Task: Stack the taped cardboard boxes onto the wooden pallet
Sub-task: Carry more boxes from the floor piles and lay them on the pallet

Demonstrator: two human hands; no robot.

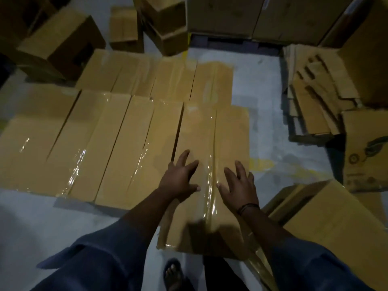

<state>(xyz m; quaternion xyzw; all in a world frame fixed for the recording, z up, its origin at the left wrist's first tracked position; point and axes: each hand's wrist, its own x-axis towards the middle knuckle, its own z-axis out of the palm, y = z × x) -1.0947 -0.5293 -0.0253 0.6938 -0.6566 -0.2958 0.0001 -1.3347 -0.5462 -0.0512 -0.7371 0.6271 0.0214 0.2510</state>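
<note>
While the left hand (178, 180) and right hand (239, 186) rest flat on its taped top, fingers spread and gripping nothing, the box (199, 133) sits at 6 o'clock, just beside a row of boxes (117, 143) reaching toward 9 o'clock.

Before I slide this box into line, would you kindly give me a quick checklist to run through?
1. The left hand lies flat on the box: ok.
2. The right hand lies flat on it: ok.
3. The tape covers the top seam: ok.
4. The box sits level with the near edge of the row: not ok, it juts toward you.
5. The pallet lies under the row: cannot tell, hidden.
6. The foot is clear of the box's near edge: not ok, it is close by.
</note>
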